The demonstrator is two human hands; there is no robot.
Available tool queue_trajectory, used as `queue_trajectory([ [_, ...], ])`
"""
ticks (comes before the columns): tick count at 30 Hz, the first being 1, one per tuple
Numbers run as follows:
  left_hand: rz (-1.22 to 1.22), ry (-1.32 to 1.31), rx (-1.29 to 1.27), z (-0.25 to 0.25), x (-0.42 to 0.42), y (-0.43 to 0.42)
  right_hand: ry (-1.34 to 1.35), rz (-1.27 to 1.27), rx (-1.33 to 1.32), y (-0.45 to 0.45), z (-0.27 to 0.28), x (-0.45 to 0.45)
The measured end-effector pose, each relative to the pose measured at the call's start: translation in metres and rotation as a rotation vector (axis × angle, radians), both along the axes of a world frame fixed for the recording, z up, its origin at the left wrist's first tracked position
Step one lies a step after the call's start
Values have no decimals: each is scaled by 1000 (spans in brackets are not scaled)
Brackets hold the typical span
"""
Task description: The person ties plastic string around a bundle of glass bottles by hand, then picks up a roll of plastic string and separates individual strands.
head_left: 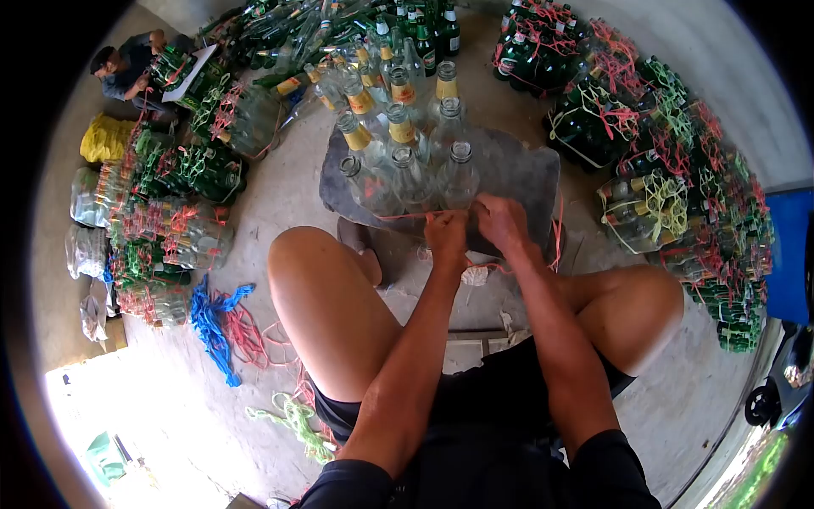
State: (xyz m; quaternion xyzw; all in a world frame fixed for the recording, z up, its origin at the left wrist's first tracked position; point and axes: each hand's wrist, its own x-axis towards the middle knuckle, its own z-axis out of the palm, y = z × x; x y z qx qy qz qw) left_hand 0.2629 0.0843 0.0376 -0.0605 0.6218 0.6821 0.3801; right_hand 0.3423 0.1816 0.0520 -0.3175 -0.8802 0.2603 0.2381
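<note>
Several clear glass bottles [413,182], some with yellow neck labels, stand upright in a tight group on a dark slab [517,170]. A red string [398,217] runs low along the front of the group. My left hand [447,235] is closed on this string just in front of the nearest bottles. Close beside it, my right hand [500,222] pinches at the string by the front right bottle. Its fingertips are partly hidden. A loose end of red string [557,237] hangs over the slab's right edge.
Tied bundles of green bottles [593,119] are stacked along the right; more bundles [174,233] stand on the left. Loose bottles [297,34] lie at the back. Blue string [212,327] and pale green string [297,424] lie on the floor. Another person [127,72] sits at the back left.
</note>
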Motion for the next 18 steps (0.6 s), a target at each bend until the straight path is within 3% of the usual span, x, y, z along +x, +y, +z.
queue_trajectory([
  [18, -15, 89, 29, -10, -2, -1, 18, 36, -16, 6, 4, 0],
])
